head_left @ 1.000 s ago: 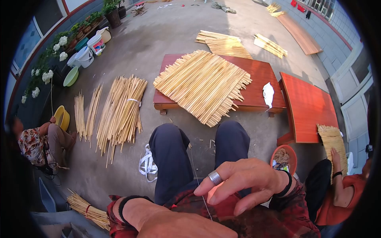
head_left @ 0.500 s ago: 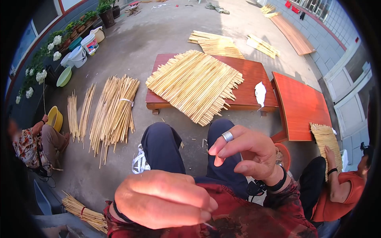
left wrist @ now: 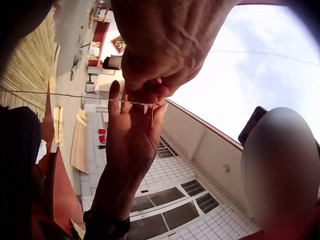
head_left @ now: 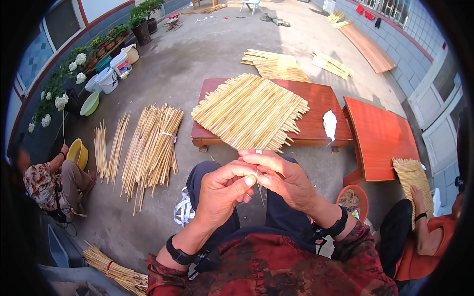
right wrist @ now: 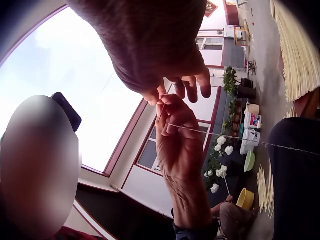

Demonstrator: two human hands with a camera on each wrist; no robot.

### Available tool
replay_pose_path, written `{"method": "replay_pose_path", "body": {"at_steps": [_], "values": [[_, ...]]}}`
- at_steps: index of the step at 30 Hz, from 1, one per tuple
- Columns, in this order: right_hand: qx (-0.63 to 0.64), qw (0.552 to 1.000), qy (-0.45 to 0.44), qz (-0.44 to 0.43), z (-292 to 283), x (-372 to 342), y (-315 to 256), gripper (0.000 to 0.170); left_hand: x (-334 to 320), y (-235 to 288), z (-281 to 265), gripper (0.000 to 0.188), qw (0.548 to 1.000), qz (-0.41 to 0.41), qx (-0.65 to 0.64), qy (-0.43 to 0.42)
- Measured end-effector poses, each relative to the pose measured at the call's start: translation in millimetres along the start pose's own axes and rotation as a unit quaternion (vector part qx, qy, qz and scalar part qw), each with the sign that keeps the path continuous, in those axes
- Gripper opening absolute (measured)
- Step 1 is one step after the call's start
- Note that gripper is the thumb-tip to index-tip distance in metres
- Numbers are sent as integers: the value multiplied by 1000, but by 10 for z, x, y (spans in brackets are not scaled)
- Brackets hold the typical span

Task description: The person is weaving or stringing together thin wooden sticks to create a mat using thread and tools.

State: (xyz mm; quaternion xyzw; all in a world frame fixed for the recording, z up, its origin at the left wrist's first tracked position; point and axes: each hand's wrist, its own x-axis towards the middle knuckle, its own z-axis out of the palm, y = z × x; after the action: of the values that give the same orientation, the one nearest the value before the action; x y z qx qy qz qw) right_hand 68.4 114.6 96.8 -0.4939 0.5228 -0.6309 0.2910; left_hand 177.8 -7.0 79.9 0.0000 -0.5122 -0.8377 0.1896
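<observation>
In front of the knees, my left hand (head_left: 222, 192) and right hand (head_left: 289, 180) meet fingertip to fingertip. A twisted thread (right wrist: 225, 134) runs into the left fingers, which pinch it. My right thumb and forefinger close on the same spot, partly hidden behind the left fingertips. A thin needle-like sliver (left wrist: 152, 117) sticks out there; I cannot tell which hand holds it. A silver ring-like band (head_left: 258, 152) circles a right finger. Beyond the hands, a mat of pale stalks (head_left: 249, 111) lies on a low red-brown table (head_left: 316, 103).
Bundled stalks (head_left: 150, 148) lie on the ground at left, with another bundle (head_left: 116, 269) nearer. A white strap (head_left: 183, 209) lies by the left leg. At right stand an orange table (head_left: 382, 138), a red basin (head_left: 360, 195) and a person (head_left: 429, 246). Another person (head_left: 47, 182) sits far left.
The hands were apart, the left low near the lap with the thread stretched from it. Both have come up and together over the knees, fingertips meeting on the thread.
</observation>
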Motion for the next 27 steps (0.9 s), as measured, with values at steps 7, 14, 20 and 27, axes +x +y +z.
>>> {"method": "replay_pose_path", "body": {"at_steps": [7,14,20,27], "values": [[97,995,10,-1,-22,-22,64,21,14,10,36,10,999,-1,33,14],[36,995,95,-22,-25,-68,82,8,44,-46,58,10,999,-13,35,7],[88,985,147,-36,-26,-20,142,5,78,-35,149,10,999,-10,28,22],[222,966,126,-40,-247,51,119,27,95,-9,116,9,999,-24,40,21]]}}
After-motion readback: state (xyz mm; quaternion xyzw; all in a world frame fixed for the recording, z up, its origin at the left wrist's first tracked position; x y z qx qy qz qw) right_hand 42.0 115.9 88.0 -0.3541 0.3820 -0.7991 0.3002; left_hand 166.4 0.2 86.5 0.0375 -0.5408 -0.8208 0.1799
